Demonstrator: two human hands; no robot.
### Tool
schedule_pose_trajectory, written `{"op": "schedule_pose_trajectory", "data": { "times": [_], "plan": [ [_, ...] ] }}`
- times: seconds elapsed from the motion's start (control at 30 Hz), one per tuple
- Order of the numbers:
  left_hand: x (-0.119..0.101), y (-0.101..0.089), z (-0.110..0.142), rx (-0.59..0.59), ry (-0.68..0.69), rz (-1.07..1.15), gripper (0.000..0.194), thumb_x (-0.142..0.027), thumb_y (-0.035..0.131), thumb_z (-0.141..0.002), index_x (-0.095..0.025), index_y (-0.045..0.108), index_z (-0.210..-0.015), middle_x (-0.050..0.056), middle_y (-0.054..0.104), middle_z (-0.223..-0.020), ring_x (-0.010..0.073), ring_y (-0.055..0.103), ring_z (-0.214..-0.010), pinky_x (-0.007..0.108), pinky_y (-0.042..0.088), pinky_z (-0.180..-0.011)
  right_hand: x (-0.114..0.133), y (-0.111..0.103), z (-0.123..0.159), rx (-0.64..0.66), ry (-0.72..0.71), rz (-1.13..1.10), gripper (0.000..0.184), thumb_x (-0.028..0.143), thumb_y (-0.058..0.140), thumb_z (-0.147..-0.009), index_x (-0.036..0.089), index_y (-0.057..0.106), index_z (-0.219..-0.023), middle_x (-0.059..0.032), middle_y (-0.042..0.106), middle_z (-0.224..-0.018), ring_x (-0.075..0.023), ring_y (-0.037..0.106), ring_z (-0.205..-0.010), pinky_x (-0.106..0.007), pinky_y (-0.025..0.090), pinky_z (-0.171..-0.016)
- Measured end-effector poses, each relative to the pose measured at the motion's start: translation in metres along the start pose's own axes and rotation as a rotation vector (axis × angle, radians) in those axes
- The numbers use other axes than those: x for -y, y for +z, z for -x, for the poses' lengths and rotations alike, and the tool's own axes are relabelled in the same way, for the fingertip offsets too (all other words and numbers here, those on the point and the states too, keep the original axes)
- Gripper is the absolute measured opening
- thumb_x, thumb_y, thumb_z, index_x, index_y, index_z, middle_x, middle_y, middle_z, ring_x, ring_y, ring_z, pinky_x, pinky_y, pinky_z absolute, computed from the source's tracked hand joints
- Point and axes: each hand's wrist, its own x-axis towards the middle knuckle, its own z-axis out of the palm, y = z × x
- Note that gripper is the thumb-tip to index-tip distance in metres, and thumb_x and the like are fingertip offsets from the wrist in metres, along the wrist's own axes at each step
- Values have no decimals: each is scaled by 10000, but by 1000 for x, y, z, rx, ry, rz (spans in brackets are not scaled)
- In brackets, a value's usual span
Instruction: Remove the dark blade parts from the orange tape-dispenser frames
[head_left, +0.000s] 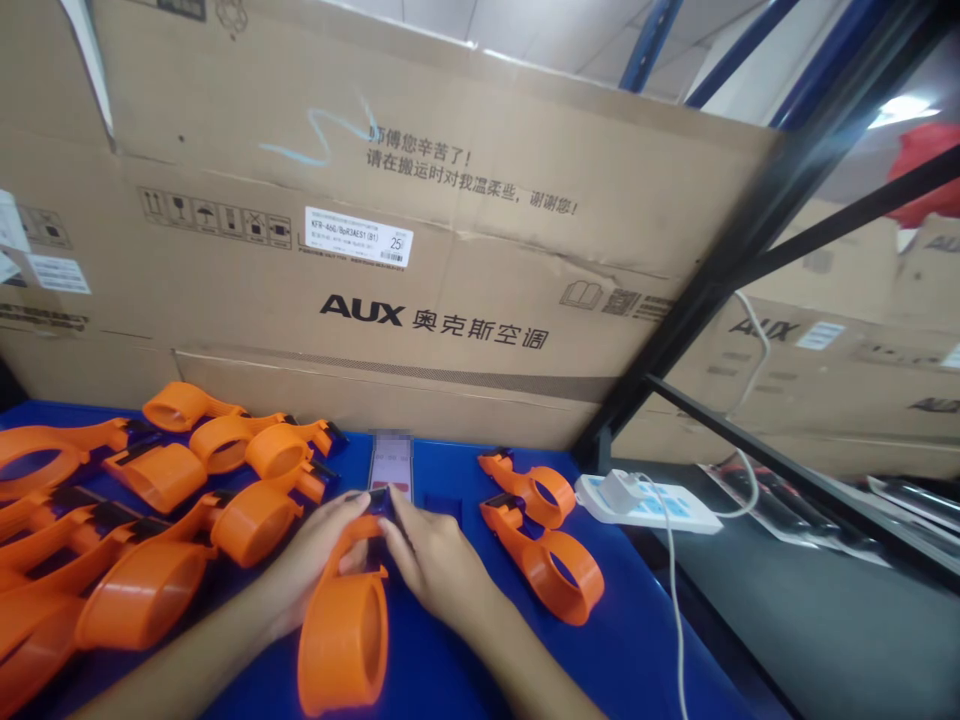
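Both my hands are on one orange tape dispenser (pixel 343 640), its round hub hanging toward me over the blue tabletop. My left hand (pixel 322 545) is wrapped around the neck from the left. From the other side, my right hand (pixel 431 555) pinches the dark end piece (pixel 380 500) at the top of the dispenser. The fingertips partly cover that end. Just beyond my hands lies a phone-like device (pixel 392 462) with a pale screen. Two more orange dispensers, one nearer (pixel 559 575) and one farther (pixel 544 495), rest right of my right hand.
Several orange dispensers (pixel 142 595) are heaped on the left of the blue table (pixel 450 660). A large cardboard box (pixel 465 270) stands behind like a wall. At right are a white power strip (pixel 660 503) with a plug and cable, and a black metal frame (pixel 694 270).
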Motion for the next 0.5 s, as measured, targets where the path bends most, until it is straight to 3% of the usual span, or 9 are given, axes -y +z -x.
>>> {"op": "schedule_pose_trajectory", "data": {
  "times": [0.13, 0.23, 0.37, 0.5],
  "plan": [
    [3, -2, -2, 16, 7, -14, 349, -524, 711, -913, -229, 560, -801, -81, 468, -445, 92, 393, -385, 196, 313, -429, 1, -1, 0, 26, 12, 42, 491, 339, 365, -1120, 96, 446, -1540, -191, 776, -1194, -303, 777, -1032, -366, 594, -878],
    [5, -4, -5, 16, 83, -84, 307, -519, 694, -928, -230, 597, -895, -90, 476, -477, 85, 378, -403, 191, 304, -439, 3, -3, -1, -13, 9, 30, 477, 327, 437, -1088, 116, 482, -1514, -174, 776, -1201, -277, 774, -1014, -332, 583, -866],
    [7, -8, -10, -33, 238, -345, 326, -521, 706, -918, -212, 641, -1002, -88, 497, -523, 90, 407, -433, 195, 312, -448, 5, -8, -3, -26, 37, 27, 389, 255, 552, -984, 150, 615, -1353, -126, 796, -1069, -234, 762, -844, -281, 550, -736],
    [4, -9, -9, -8, 276, -456, 337, -534, 676, -933, -209, 651, -1018, -89, 489, -510, 99, 407, -416, 212, 316, -440, 7, -12, -4, -22, 48, -26, 294, 207, 572, -930, 188, 663, -1209, -79, 791, -978, -198, 732, -774, -245, 506, -683]
  ]
}}
